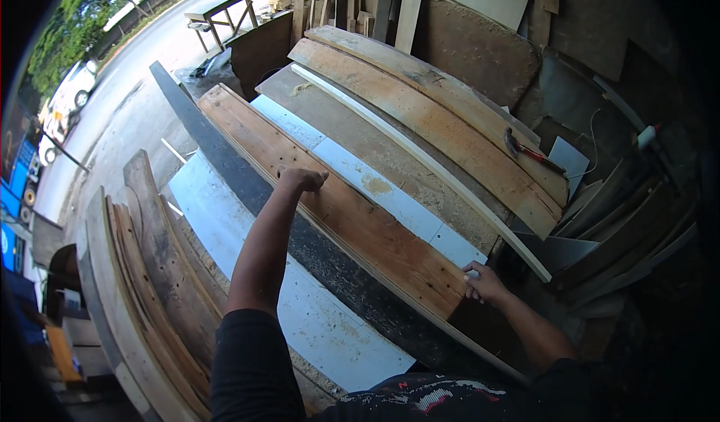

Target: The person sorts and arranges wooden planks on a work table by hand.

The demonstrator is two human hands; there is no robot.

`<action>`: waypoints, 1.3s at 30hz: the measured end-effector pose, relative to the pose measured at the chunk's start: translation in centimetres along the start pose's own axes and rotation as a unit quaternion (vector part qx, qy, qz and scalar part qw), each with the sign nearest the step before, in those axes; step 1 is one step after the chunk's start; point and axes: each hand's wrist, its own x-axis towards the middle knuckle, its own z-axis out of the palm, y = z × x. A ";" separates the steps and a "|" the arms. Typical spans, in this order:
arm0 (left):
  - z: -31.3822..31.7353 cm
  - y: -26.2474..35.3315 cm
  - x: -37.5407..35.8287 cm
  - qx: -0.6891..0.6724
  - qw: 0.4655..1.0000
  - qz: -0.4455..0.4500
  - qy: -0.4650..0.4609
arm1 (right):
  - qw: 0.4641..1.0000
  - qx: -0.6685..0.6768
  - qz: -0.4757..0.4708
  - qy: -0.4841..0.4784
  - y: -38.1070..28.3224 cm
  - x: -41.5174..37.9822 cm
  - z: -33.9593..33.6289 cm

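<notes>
A long reddish-brown wooden board (pixel 390 234) lies lengthwise across the bench, dotted with dark nail holes. My left hand (pixel 301 180) rests on its middle, fingers curled and closed; whatever they hold, if anything, is hidden. At the board's near right end, my right hand (pixel 489 285) is closed on a small pale object (pixel 472 274), too small to name. Under and beside the board runs a dark, black-stained beam (pixel 322 249). White panels (pixel 409 231) show along its far side.
A thin pale batten (pixel 420 159) and wide planks (pixel 420 107) lie beyond. A hammer with a red handle (pixel 534 154) sits on the far plank. Weathered boards (pixel 161 234) are stacked at left. Scrap wood leans at right. A small table (pixel 221 13) stands near the road.
</notes>
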 end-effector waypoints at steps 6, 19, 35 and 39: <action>-0.2 -0.2 -0.3 0.000 1.000 -0.015 -0.001 | 1.000 -0.005 -0.001 0.000 -0.6 0.1 0.3; -0.8 -0.9 -0.6 -0.002 1.000 -0.015 0.028 | 1.000 -0.001 -0.006 0.004 -1.9 0.9 1.0; -1.2 -2.1 0.9 -0.022 1.000 -0.009 0.013 | 1.000 -0.003 -0.019 0.006 -2.7 2.0 1.7; -1.3 -2.4 0.8 -0.020 0.999 -0.012 0.026 | 1.000 0.000 -0.018 0.004 -3.4 2.1 2.0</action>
